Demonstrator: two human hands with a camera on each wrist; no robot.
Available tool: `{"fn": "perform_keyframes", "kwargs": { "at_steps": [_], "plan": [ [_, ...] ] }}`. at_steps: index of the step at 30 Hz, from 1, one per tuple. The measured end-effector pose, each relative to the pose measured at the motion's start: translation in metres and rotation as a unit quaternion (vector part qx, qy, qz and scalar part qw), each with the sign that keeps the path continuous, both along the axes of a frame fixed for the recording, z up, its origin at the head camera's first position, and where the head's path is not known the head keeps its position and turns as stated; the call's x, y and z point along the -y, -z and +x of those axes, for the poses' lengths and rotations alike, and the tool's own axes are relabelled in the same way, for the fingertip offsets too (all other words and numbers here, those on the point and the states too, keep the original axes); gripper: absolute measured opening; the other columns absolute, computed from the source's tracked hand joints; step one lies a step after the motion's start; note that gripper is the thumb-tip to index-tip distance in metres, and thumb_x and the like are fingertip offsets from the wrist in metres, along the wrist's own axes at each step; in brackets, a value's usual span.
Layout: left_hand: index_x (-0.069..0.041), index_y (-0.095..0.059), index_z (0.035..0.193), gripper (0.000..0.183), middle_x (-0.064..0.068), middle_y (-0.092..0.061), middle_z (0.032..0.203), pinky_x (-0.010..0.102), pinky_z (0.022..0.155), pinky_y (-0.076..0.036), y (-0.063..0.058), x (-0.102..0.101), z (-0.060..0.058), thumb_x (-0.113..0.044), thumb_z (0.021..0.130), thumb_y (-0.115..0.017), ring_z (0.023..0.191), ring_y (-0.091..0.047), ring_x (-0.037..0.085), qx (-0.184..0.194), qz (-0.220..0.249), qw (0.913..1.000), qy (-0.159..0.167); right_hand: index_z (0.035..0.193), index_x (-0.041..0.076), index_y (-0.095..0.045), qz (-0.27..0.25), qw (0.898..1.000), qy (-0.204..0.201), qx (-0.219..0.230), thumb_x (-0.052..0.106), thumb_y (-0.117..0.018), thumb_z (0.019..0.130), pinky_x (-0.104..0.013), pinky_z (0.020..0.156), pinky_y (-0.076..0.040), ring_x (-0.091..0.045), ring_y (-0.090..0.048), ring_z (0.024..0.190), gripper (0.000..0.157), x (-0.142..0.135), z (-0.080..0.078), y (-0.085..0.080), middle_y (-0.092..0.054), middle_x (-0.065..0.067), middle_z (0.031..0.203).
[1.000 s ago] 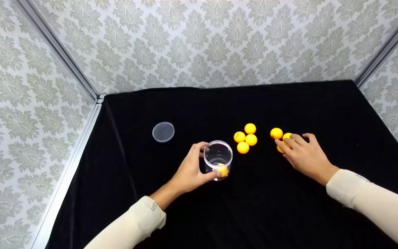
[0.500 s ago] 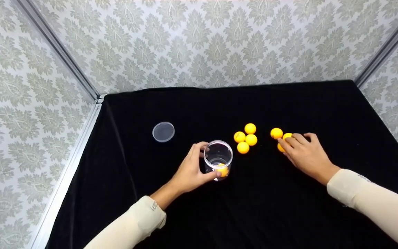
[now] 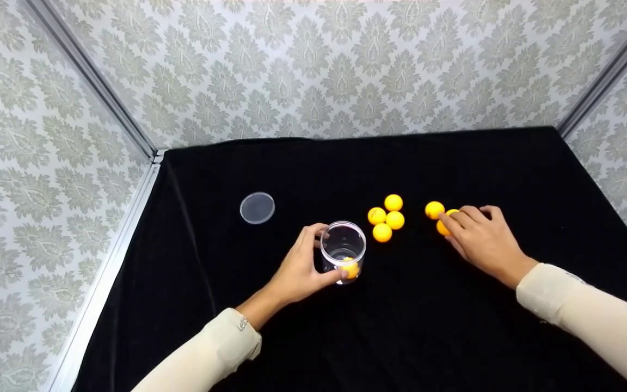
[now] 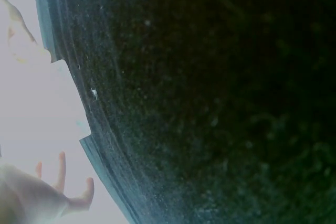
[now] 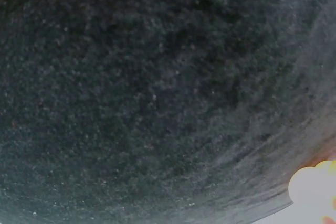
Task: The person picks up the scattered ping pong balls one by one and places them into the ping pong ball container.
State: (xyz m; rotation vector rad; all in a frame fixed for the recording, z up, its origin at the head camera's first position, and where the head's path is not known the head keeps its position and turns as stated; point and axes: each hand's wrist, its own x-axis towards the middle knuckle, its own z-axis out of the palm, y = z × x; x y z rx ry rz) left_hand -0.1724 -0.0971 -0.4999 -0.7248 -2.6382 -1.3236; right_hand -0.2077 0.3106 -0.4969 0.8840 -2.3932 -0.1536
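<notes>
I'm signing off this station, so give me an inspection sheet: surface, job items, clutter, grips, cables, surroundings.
Surface: black cloth, creased at left.
Job items: clear open-topped jar, orange ball visible inside; four orange balls clustered right of it, three more balls farther right; clear disc lying left.
Clutter: nothing seen.
Grips: left hand holds jar; right hand partly covers two balls, hold unclear.
Cables: nothing seen.
Surroundings: patterned walls, metal framing.

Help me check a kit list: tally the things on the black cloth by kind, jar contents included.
Orange ping-pong balls: 8 visible; the right hand may hide more
Clear jar: 1
Clear round lid: 1
Total: 10 visible
</notes>
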Motion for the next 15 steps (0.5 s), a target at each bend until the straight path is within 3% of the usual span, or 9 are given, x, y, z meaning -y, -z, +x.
{"fn": "perform_keyframes", "kwargs": {
  "at_steps": [7, 15],
  "plan": [
    [-0.014, -0.041, 0.142, 0.088, 0.011, -0.056, 0.132, 0.038, 0.103, -0.053, 0.001, -0.001, 0.000, -0.038, 0.072, -0.089, 0.114, -0.064, 0.025, -0.004, 0.001, 1.0000, -0.003, 0.133, 0.008, -0.066, -0.042, 0.999, 0.002, 0.016, 0.028, -0.075, 0.088, -0.058, 0.085, -0.049, -0.032, -0.062, 0.105, 0.050, 0.005, 0.001, -0.007, -0.071, -0.012, 0.114],
    [-0.014, -0.041, 0.142, 0.089, 0.012, -0.056, 0.131, 0.044, 0.102, -0.053, 0.000, -0.001, 0.000, -0.041, 0.072, -0.089, 0.113, -0.065, 0.031, -0.005, 0.002, 1.0000, -0.003, 0.139, 0.011, -0.062, -0.060, 0.998, 0.004, 0.021, 0.029, -0.073, 0.090, -0.058, 0.086, -0.049, -0.032, -0.063, 0.106, 0.053, 0.013, 0.002, -0.016, -0.071, -0.011, 0.114]
  ]
}}
